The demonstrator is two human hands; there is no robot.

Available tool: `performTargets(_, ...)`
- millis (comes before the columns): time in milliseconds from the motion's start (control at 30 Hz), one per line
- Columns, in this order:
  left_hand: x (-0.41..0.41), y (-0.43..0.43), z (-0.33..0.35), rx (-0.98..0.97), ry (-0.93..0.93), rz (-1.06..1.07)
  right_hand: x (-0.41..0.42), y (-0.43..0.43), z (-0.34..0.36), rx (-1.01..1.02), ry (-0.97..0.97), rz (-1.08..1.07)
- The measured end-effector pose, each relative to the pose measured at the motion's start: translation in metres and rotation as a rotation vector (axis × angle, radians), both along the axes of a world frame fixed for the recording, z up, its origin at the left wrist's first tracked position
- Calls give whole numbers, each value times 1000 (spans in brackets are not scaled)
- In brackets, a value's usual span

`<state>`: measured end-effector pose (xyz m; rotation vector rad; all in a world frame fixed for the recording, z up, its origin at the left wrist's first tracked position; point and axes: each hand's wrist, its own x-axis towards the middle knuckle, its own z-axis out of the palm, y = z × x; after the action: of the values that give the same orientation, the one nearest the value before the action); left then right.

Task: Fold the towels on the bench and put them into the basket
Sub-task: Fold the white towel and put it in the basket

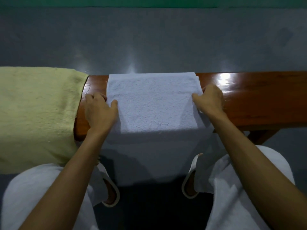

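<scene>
1. Head view: the left hand [99,110] pinches the left edge of the pale blue-white terry towel [152,103], thumb on top and fingers curled at the hem.
2. The right hand [209,100] pinches the right edge the same way, thumb on the cloth, fingers curled round the hem.
3. The pale blue-white terry towel lies flat across the glossy red-brown wooden bench [257,103], from its far edge over its near edge, with the rest hanging towards the person's knees.
4. A yellow-green fluffy towel [36,113] drapes unfolded over the bench's left end, apart from the hands.
5. Judged from this, the task is early: the first towel looks spread, or perhaps once doubled, for folding. The second is untouched.
6. No basket shows, so both folds and both placements remain.
</scene>
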<state>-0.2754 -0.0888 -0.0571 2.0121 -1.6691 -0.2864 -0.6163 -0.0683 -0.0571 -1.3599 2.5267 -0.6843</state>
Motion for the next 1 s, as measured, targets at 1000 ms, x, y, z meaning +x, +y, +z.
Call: performTargets(1000,44,-6,39,175,520,-297,-32,28,37,-270,-221,307)
